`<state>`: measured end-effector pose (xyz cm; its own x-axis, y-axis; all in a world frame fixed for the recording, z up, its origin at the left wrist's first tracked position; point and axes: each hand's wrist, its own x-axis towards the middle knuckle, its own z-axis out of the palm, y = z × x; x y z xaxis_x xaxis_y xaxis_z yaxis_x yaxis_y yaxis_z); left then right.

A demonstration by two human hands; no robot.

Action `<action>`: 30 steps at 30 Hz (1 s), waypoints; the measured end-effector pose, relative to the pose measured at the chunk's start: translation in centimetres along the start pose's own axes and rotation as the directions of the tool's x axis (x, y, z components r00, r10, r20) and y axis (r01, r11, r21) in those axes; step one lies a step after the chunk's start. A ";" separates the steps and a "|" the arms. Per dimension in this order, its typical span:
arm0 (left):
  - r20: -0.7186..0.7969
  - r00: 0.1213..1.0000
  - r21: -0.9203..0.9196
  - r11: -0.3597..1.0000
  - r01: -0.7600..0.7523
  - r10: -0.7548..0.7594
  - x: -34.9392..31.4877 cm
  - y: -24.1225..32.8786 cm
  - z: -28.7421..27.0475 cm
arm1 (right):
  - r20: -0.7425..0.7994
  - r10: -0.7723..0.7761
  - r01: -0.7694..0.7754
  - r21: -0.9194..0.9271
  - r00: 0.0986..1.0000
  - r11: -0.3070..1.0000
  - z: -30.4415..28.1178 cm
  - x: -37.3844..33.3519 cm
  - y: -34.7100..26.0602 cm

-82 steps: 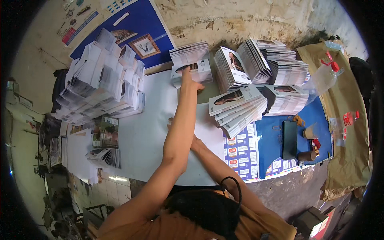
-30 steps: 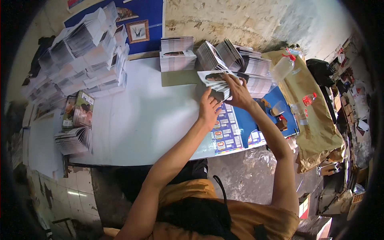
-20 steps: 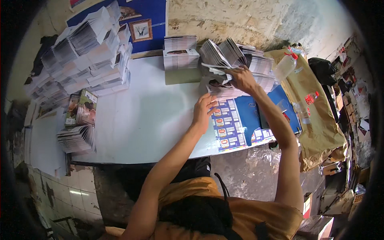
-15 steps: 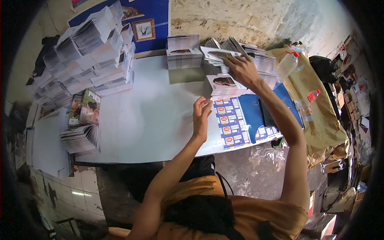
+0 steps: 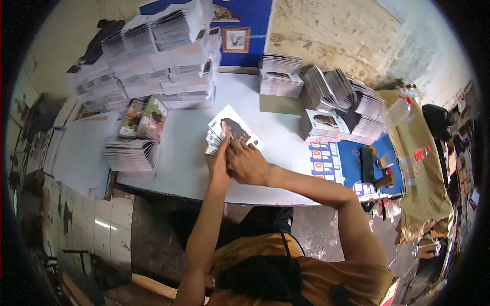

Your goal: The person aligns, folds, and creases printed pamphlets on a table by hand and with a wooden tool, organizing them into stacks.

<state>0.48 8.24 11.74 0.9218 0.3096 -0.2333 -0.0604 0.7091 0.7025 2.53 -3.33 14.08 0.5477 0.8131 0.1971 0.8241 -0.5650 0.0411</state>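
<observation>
A small fanned bunch of thin white booklets (image 5: 232, 115), the top cover showing a person with long dark hair, is over the middle of the white table. My right hand (image 5: 250, 162) grips its near edge, fingers bent over the top cover. Close against it, my left hand (image 5: 220, 164) holds the near left corner, its fingers pointing away from me and partly hidden by the right hand. Two neat stacks of like booklets, a front stack (image 5: 324, 125) and a back stack (image 5: 280, 84), stand to the right and farther back.
Tall piles of booklets (image 5: 153, 66) rise at the back left, with green-brown magazines (image 5: 143, 118) and a fanned booklet stack (image 5: 131, 155) nearer. Leaning booklets (image 5: 326, 87) line the wall. At right lie a black case (image 5: 366, 164), a cup (image 5: 386, 160), brown paper (image 5: 426, 204) and a plastic bottle (image 5: 398, 111).
My right hand has brought the booklets from the right-hand stacks to the middle of the table. My left hand has come against them. The view has shifted, so the surroundings appear farther right.
</observation>
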 end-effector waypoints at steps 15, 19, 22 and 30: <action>0.657 0.676 0.566 0.373 -0.735 0.335 -0.6 -2.5 -9.6 | -0.004 0.427 -0.039 0.995 0.904 0.092 8.6 -5.1 0.7; 0.413 0.837 0.480 0.696 -0.534 0.358 -1.3 -3.8 -8.9 | -0.017 0.617 0.016 1.000 0.787 0.009 5.9 -4.1 -3.0; 0.512 0.812 0.750 0.314 -0.582 0.280 -1.8 1.5 -4.8 | 0.045 0.725 0.023 0.996 0.687 -0.084 6.8 -5.4 -1.4; 0.570 0.803 0.683 -0.444 -0.580 -0.171 -2.5 6.1 -2.4 | -0.697 0.263 0.096 0.430 0.667 0.898 -3.2 -8.0 0.6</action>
<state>-3.11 13.28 14.96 0.9692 -0.2342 0.0757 -0.2461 -0.9272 0.2823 -1.78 -10.59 15.67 0.4810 0.2967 0.8250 0.8545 -0.3692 -0.3654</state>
